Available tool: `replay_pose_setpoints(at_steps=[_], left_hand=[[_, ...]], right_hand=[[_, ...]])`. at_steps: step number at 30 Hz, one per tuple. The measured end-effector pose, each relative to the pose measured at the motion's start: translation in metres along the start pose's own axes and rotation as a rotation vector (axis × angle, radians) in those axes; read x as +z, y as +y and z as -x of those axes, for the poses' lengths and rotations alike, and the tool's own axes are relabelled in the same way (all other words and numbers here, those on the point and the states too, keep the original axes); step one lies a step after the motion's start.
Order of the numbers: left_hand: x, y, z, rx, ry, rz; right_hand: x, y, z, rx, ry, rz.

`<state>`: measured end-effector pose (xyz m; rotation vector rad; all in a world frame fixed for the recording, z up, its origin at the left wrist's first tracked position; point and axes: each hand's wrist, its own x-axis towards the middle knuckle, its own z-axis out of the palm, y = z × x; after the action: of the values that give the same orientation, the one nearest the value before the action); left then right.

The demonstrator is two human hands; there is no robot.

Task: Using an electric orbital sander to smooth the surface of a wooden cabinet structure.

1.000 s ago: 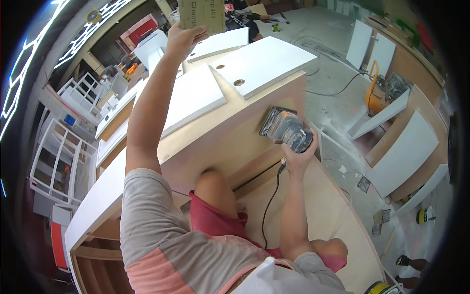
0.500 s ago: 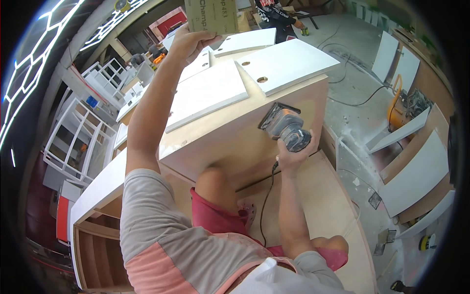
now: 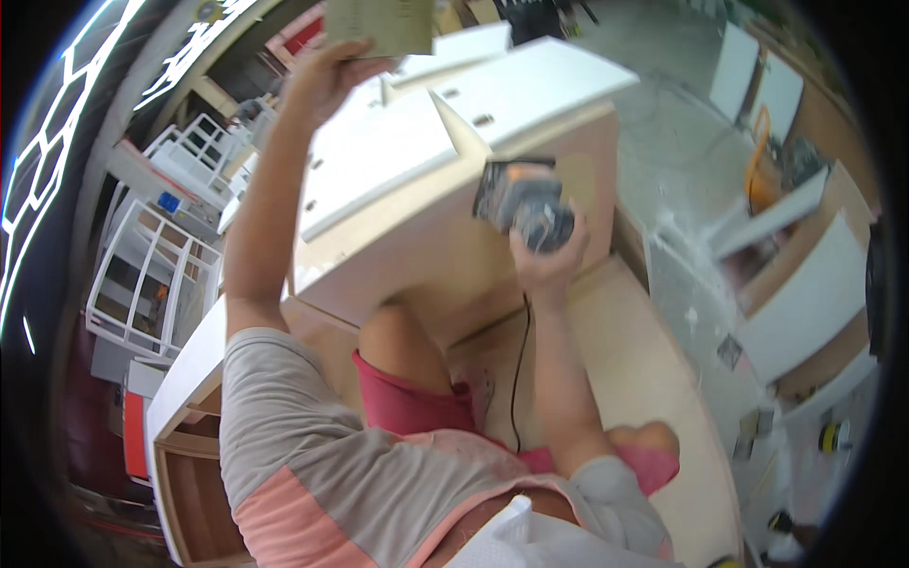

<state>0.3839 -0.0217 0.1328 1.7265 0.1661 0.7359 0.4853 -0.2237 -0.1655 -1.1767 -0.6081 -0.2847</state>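
Note:
Up at the top, my left hand (image 3: 327,80) grips the lower edge of a sheet of sandpaper (image 3: 383,26), its yellowish-green printed back showing. My right hand (image 3: 549,248) is wrapped round the body of a grey and orange electric sander (image 3: 530,204). The sander's flat square pad is turned up and to the left, near the upper edge of a bare wooden cabinet side (image 3: 559,170); whether it touches the wood I cannot tell. From the sander a dark cord (image 3: 521,369) hangs down past my right forearm.
White panels with round holes (image 3: 549,80) lie on the cabinet top. A pale plywood surface (image 3: 634,350) is under me. White boards (image 3: 805,303) lean at the right, with an orange-handled machine (image 3: 757,161) behind. White frames (image 3: 156,275) stand left; another person (image 3: 532,19) is at the far top.
My view has shifted, and the cabinet and panels sit a little higher and further left. The sander has tilted in my right hand and moved left. The left hand still holds the sandpaper.

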Motion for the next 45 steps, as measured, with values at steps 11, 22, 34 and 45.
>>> replay_pose_setpoints(at_steps=[11, 22, 34, 45], left_hand=[[0.113, -0.150, 0.221, -0.741, -1.032, -0.945], [0.212, -0.399, 0.343, -0.393, -0.701, -0.487], [0.228, -0.353, 0.330, -0.641, -0.909, -0.595], [0.244, -0.322, 0.333, -0.373, -0.780, -0.334]], right_hand=[[-0.030, 0.023, -0.046, -0.048, 0.018, 0.191], [-0.001, -0.007, -0.013, 0.001, 0.020, 0.094], [-0.011, -0.015, -0.050, 0.075, 0.090, 0.082], [0.002, -0.021, -0.047, -0.035, 0.068, 0.000]])
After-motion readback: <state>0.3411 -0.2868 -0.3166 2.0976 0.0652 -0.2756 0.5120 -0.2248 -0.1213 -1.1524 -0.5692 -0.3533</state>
